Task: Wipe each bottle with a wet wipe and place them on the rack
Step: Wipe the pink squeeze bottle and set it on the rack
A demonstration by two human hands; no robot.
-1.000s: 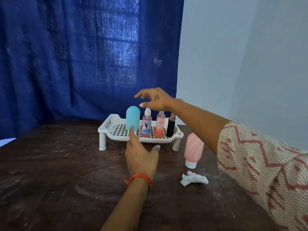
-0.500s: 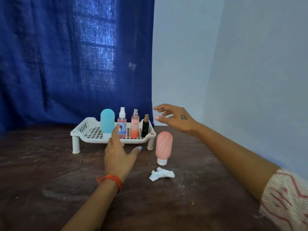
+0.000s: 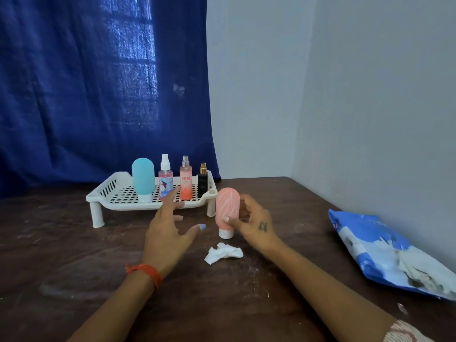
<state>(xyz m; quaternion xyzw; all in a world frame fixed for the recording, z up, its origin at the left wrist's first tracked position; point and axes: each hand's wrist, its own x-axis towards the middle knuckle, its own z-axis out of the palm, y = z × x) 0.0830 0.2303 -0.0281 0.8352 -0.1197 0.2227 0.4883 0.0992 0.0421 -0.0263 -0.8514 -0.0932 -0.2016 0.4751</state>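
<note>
Curling R hand round pink bottle

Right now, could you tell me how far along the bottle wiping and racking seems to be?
Four bottles stand on the white rack: the blue bottle, two pink spray bottles and a small black one. The right hand is closing round the pink bottle, upright on the table beside the rack. The left hand hovers open. The crumpled wipe lies untouched; this last bottle still needs racking.

The wipe packet runs off the right edge; its print seems illegibly blurred.
</note>
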